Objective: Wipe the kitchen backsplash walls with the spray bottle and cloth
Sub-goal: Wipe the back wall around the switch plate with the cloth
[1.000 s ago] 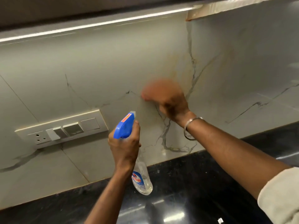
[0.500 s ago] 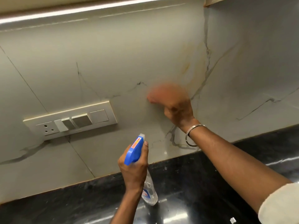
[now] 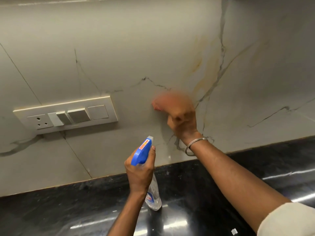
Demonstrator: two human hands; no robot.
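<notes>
My left hand [image 3: 139, 169] grips the spray bottle [image 3: 153, 196] round the neck. Blue top up, nozzle towards the backsplash [image 3: 119, 57], clear body hanging below my fist over the black counter [image 3: 221, 193]. My right hand [image 3: 183, 120] is up and right of the bottle and blurred. Its fingers look curled over the pinkish cloth [image 3: 157, 104], which pokes out left of them against the backsplash. The switch plate [image 3: 66, 116] is well left of the cloth. Bangle [image 3: 196, 143] on my right wrist.

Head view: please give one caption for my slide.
The left hand holds a spray bottle while the right hand wipes a cloth on the backsplash.
</notes>
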